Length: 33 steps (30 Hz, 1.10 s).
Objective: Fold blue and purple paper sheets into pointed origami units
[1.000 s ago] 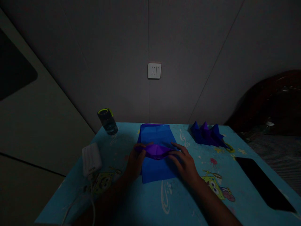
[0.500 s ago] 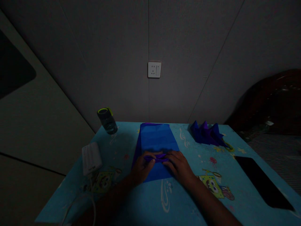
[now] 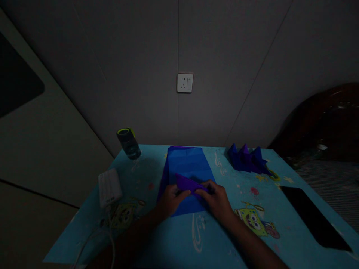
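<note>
A folded piece of purple paper (image 3: 188, 184) is pinched between both my hands, tilted, with one pointed corner up at the left. My left hand (image 3: 171, 200) grips its left part, thumb on the near side. At its right end my right hand (image 3: 215, 196) holds it with thumb and fingers closed. Beneath the hands lies a stack of blue and purple paper sheets (image 3: 187, 160), blue on top. To the right, a folded blue and purple paper piece with several points (image 3: 246, 160) stands on the table.
On the patterned blue table (image 3: 224, 239) a water bottle (image 3: 129, 144) stands at the back left. Nearer is a white power bank (image 3: 110, 188) with a cable (image 3: 111, 235). A dark flat slab like a phone (image 3: 311, 215) lies along the right edge. A wall with a socket (image 3: 185, 83) rises behind.
The purple paper has been turned from a flat narrow strip to a tilted shape, its broader face and pointed corner showing. Both hands keep hold, with thumbs now closer together.
</note>
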Motion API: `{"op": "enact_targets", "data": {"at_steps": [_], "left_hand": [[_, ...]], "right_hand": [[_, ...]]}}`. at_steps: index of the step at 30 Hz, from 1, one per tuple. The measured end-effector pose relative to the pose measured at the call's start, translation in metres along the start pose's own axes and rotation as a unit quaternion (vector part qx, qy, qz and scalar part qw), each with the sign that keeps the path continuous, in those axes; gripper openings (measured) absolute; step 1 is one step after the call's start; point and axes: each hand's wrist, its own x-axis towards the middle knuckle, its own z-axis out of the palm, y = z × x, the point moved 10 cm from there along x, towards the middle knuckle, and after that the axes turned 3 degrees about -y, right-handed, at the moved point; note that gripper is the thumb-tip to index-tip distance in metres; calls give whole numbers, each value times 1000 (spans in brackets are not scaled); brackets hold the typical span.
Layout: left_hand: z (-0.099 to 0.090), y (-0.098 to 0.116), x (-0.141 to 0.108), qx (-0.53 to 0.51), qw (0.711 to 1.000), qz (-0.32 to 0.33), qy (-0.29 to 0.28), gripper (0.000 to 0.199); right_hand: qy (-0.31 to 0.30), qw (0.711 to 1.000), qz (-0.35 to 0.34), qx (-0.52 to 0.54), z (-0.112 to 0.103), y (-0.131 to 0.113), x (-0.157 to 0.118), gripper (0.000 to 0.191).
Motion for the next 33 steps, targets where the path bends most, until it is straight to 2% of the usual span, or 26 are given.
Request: {"op": "enact_targets", "data": {"at_steps": [6,11,13,16,20,22,27,30,33], "left_hand": [[-5,2,3,-15,1000,4,4,25],[2,2,3,-37,999,-4,-36,29],[4,-1,2,-52,998,-11,-36,32],[0,-8,4,-68,997,-17,-13,36],[-13,-20,10,-97,995,-17,35,39],[-17,-23,12,-126,991,-17,51,39],[-16,-17,12,-218,973,-15,72,34],[-20,-12,12,-238,967,-27,88,36],[-35,-7,13,-243,961,-15,133,41]], "right_hand": [[-101,992,8,76,10,-9,2,27],[-60,998,-20,11,2,-19,-2,30],[-42,998,-37,-21,1,-24,-3,29],[-41,999,-21,-15,2,-20,0,30],[-148,987,18,53,17,-11,0,36],[-180,982,18,59,21,-10,-3,39],[-128,992,-13,-15,18,-13,-3,43],[-139,990,-2,20,21,-12,-2,44],[-154,986,17,60,19,-11,0,50]]}}
